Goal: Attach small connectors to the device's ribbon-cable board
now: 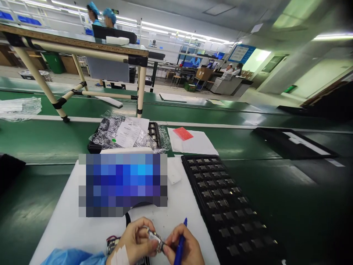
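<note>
A small metal component (154,238) sits at the bottom centre of view, pinched between both hands just above the white mat (68,221). The left hand (135,241) closes its fingertips on the part's left end; a strip of white tape shows near its wrist. The right hand (183,250) grips the right end with thumb and forefinger while a blue pen (181,244) is tucked along its fingers, tip pointing to 12 o'clock. To do this handling well, I judge the part should stay low over the mat and the pen clear of it, with light, steady pressure.

At 3 o'clock of the hands lies a black tray (237,221) of small square parts in rows. At 12 o'clock sits a plastic-wrapped tray (124,136) with a paper slip; at 1 o'clock, white sheets with a red pad (182,133). The green surface (41,140) runs across a bright factory hall, where two people in blue caps stand at 11 o'clock
</note>
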A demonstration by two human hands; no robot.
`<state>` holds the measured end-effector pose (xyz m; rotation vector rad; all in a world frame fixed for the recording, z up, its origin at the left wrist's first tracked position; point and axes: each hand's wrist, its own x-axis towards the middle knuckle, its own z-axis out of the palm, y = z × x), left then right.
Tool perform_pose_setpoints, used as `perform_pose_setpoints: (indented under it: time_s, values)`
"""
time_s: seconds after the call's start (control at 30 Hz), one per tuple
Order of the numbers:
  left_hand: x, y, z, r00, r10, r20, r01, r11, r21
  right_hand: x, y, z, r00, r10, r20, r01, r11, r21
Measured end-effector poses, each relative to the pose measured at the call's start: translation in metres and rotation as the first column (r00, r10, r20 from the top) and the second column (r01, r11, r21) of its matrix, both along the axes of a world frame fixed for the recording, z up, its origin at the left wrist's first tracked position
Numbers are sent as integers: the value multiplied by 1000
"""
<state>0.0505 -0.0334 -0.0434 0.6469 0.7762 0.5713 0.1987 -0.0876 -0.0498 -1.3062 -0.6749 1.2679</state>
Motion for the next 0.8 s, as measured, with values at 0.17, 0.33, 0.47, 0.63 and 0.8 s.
perform_pose_setpoints:
  time_s: [0.17, 0.33, 0.47, 0.63, 0.8]
  values:
    - [-1, -1, 1, 1000, -4, -20, 5, 998, 57, 0, 0, 9, 1000, 22, 13, -22, 999, -37]
    - [-1, -3, -1, 998, 6, -70, 0, 997, 82, -1, 0, 12, 1000, -2, 18, 3, 998, -66]
    - [0, -5, 1, 998, 36, -58, -30, 993, 113, -1, 0, 12, 1000, 1, 2, -1, 997, -75]
    - [1, -8, 6, 993, 33, -113, -12, 984, 177, 1, -1, 9, 1000, 15, -18, -16, 997, -78]
    - [-1, -8, 4, 976, 12, -215, 47, 962, 268, 3, -4, 4, 996, 26, 83, -20, 997, -74]
